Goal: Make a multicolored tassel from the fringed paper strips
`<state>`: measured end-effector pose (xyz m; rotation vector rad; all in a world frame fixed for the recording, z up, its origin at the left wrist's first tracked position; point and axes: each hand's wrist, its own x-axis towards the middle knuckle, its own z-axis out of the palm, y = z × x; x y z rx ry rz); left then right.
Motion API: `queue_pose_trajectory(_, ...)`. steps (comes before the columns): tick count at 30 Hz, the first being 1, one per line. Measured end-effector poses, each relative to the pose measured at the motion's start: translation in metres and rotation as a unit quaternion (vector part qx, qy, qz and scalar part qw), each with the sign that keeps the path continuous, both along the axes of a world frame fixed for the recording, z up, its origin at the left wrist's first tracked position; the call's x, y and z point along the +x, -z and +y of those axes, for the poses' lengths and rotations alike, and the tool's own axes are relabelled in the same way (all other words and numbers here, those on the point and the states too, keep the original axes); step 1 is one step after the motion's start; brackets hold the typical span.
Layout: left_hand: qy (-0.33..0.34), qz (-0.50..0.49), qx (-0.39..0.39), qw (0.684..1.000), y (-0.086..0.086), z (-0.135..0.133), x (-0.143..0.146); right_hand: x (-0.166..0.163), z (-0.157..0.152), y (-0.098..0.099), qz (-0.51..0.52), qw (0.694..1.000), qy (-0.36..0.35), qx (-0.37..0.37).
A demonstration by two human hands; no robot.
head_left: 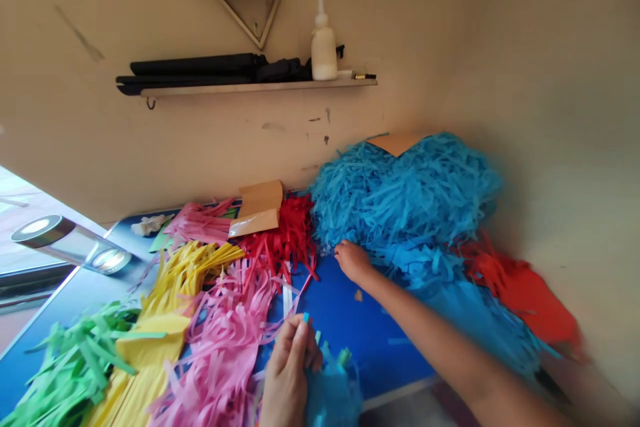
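My left hand is near the table's front edge, fingers pinched on a bunch of blue fringed paper. My right hand reaches forward with fingers curled at the lower edge of a large shape covered in blue paper fringe, touching the fringe. A bare cardboard patch shows at the top of that shape. Whether the right hand grips any strip is hidden.
Piles of fringed paper lie on the blue table: red, pink, yellow, green. Red-orange paper lies at the right by the wall. A wall shelf holds a glue bottle.
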<state>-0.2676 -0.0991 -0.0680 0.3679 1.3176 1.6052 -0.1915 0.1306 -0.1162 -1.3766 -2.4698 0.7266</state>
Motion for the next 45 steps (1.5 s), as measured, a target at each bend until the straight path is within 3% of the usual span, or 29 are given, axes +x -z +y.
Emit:
queue_pose_trajectory(3, 0.015, 0.046, -0.004, 0.999, 0.002, 0.000, 0.002, 0.003, -0.007, -0.007, -0.013, 1.000, 0.003, 0.009)
queue_pose_trajectory(7, 0.029, 0.162, -0.029, 0.986, 0.001, -0.004, -0.004, 0.026, -0.040, -0.037, 0.030, 0.999, -0.020, 0.005)
queue_pose_trajectory(9, 0.042, 0.229, -0.034, 0.972, 0.001, -0.004, -0.006, 0.041, -0.069, -0.048, 0.101, 0.992, -0.075, -0.024)
queue_pose_trajectory(11, 0.049, 0.300, -0.019, 0.952, 0.001, -0.002, -0.006, 0.055, -0.099, -0.051, 0.223, 0.966, -0.113, -0.070)
queue_pose_trajectory(13, 0.057, 0.383, 0.005, 0.922, 0.001, 0.000, -0.004, 0.064, -0.123, -0.048, 0.314, 0.939, -0.100, -0.103)
queue_pose_trajectory(16, 0.085, 0.500, 0.051, 0.861, 0.000, 0.004, 0.000, 0.072, -0.139, -0.040, 0.362, 0.921, -0.063, -0.128)
queue_pose_trajectory(21, 0.091, 0.618, 0.097, 0.775, -0.006, 0.007, 0.004, 0.079, -0.139, -0.037, 0.367, 0.918, -0.047, -0.142)
queue_pose_trajectory(27, 0.111, 0.698, 0.108, 0.699, -0.004, 0.008, 0.004, 0.083, -0.138, -0.039, 0.358, 0.919, -0.047, -0.158)
queue_pose_trajectory(30, 0.123, 0.711, 0.102, 0.685, 0.000, 0.008, 0.004, 0.085, -0.136, -0.037, 0.354, 0.916, -0.049, -0.180)
queue_pose_trajectory(36, 0.145, 0.704, 0.093, 0.689, 0.006, 0.004, 0.004, 0.090, -0.136, -0.033, 0.346, 0.913, -0.039, -0.213)
queue_pose_trajectory(45, 0.196, 0.716, 0.115, 0.660, 0.008, 0.003, 0.003, 0.088, -0.146, -0.032, 0.309, 0.936, -0.008, -0.166)
